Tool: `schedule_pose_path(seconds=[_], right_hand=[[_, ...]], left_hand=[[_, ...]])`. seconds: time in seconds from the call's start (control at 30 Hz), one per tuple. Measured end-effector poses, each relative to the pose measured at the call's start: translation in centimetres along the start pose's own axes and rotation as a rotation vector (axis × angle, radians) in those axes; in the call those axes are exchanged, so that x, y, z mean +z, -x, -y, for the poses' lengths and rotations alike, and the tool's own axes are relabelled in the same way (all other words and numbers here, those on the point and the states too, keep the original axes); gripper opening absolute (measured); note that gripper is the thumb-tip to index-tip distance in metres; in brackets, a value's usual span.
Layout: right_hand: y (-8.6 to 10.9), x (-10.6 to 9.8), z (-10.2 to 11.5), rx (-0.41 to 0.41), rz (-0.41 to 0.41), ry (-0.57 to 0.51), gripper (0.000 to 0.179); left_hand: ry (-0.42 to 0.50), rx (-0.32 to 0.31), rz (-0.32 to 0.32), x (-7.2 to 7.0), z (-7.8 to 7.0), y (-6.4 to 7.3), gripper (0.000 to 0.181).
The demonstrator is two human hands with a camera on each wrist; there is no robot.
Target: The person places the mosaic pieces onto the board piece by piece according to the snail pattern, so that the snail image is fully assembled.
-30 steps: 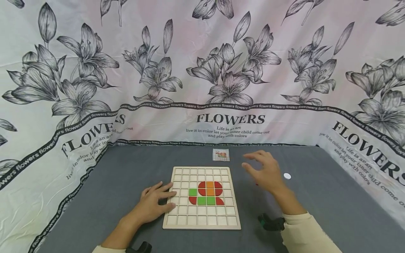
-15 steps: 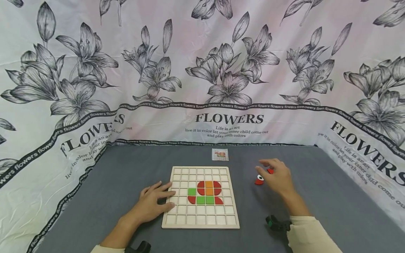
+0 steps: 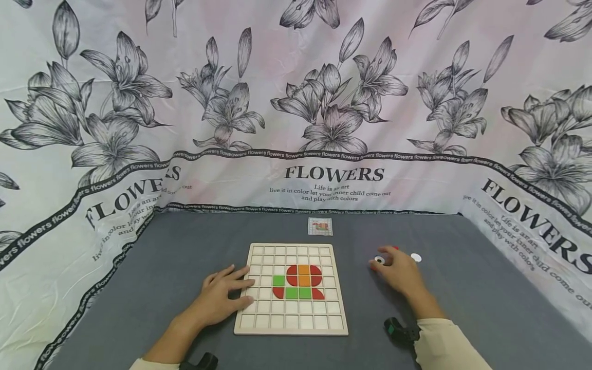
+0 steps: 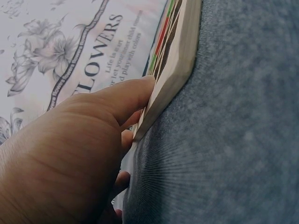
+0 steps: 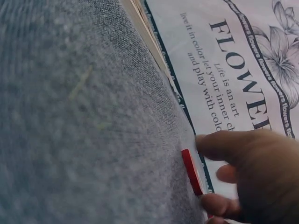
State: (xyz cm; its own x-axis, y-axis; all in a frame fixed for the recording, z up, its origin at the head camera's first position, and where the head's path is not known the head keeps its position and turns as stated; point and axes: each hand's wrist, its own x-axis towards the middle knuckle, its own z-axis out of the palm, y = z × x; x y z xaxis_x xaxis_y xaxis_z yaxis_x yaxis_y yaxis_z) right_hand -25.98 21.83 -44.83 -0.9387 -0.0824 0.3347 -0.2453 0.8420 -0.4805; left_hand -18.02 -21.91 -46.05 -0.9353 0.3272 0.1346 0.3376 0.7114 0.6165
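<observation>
A square wooden grid board (image 3: 291,321) bears red, orange and green tiles in its middle. My left hand (image 3: 222,298) lies with spread fingers on the board's left edge; in the left wrist view the thumb (image 4: 135,95) touches its side. My right hand (image 3: 402,272) is low over the cloth right of the board, thumb and fingers bent about a red piece with a white-and-black eye (image 3: 379,260). In the right wrist view a red piece (image 5: 191,171) lies flat between thumb and fingertips. Whether both sides touch it, I cannot tell.
A small pattern card (image 3: 320,226) lies behind the board. A white round piece (image 3: 416,258) rests right of my right hand, and another red piece (image 3: 395,248) shows partly behind its fingers. Flower-printed cloth (image 3: 333,185) stands round the grey tabletop (image 3: 203,236).
My right hand has come down from above the cloth, first going right, then back left to the red eye piece. My left hand stays at the board's edge.
</observation>
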Motion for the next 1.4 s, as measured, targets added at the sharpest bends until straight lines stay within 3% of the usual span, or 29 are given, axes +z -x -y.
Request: schedule_pose_path(seconds=[0.4,0.67,0.97,1.17,1.4], right_hand=[[0.11,0.39,0.1,-0.034,-0.001,0.022,0.04],[0.2,0.04,0.24,0.001,0.001,0.103,0.017],[0.35,0.39,0.43,-0.127,0.014,0.027,0.011],[0.28,0.57,0.41,-0.139,0.011,0.02,0.019],[0.28,0.79,0.17,-0.158,0.04,0.019,0.01]], left_hand=[[-0.002,-0.003,0.003,-0.11,-0.13,0.02,0.046],[0.009,0.006,0.0,-0.08,-0.09,0.01,0.046],[0.022,-0.009,0.008,-0.05,-0.11,0.1,0.047],[0.02,-0.012,0.003,-0.03,-0.24,0.1,0.046],[0.019,-0.006,0.007,-0.03,-0.17,0.13,0.046]])
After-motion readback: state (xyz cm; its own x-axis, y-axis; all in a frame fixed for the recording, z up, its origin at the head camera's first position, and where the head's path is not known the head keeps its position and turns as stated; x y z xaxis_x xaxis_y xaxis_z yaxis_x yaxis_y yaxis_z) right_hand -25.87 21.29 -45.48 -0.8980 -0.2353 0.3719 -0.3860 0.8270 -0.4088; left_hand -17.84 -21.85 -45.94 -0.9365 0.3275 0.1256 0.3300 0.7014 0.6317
